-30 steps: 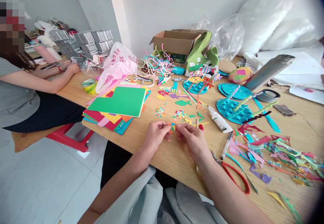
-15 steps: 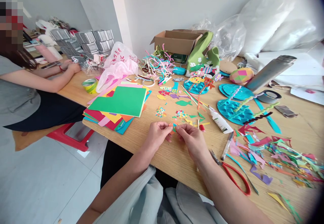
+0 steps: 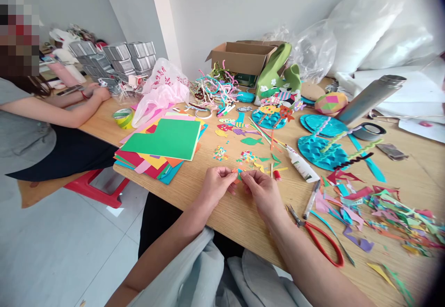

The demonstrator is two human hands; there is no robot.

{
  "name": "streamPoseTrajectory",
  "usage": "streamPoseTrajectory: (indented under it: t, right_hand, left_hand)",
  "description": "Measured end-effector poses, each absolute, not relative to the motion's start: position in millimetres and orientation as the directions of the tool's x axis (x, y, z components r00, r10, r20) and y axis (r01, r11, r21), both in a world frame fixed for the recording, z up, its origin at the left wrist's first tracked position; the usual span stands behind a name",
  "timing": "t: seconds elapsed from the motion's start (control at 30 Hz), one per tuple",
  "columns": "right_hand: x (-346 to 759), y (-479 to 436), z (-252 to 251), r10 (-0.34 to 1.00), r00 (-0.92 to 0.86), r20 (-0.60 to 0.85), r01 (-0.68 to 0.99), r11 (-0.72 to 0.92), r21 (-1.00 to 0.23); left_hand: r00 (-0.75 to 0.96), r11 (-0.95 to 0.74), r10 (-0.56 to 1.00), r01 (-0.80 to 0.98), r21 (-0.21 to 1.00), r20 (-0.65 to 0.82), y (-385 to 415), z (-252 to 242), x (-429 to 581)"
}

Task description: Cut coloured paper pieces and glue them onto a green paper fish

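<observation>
Head cam: tiny colourful paper piece (image 3: pixel 237 173) sits right between left hand (image 3: pixel 215 185) and right hand (image 3: pixel 264 190). Each grip pinches one side, just above the table (image 3: pixel 239 221). Too small to call its long axis.

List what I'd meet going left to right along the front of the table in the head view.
Tape roll → stack of coloured paper → left hand → paper piece pinched by both hands → right hand → red-handled scissors → heap of paper scraps.
</observation>
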State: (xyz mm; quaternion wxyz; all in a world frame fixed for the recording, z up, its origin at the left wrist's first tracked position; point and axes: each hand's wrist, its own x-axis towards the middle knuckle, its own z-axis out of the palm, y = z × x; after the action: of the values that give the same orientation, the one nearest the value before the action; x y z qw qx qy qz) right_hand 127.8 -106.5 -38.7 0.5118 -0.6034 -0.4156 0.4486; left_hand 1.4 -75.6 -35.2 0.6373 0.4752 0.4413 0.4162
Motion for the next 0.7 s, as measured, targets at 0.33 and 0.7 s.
streamPoseTrajectory:
  t: [0.33, 0.7]
  right_hand:
    - [126.7, -106.1, -34.9, 0.968, 0.224, -0.116, 0.003, -0.12, -0.993]
    - [126.7, -106.6, -37.0, 0.967, 0.228, -0.114, 0.018, -0.121, -0.992]
  left_hand:
    - [0.252, 0.232, 0.948, -0.132, 0.964, -0.194, -75.5, -31.6, 2.1]
    - [0.263, 0.225, 0.947, -0.127, 0.966, -0.186, -76.7, -32.7, 2.4]
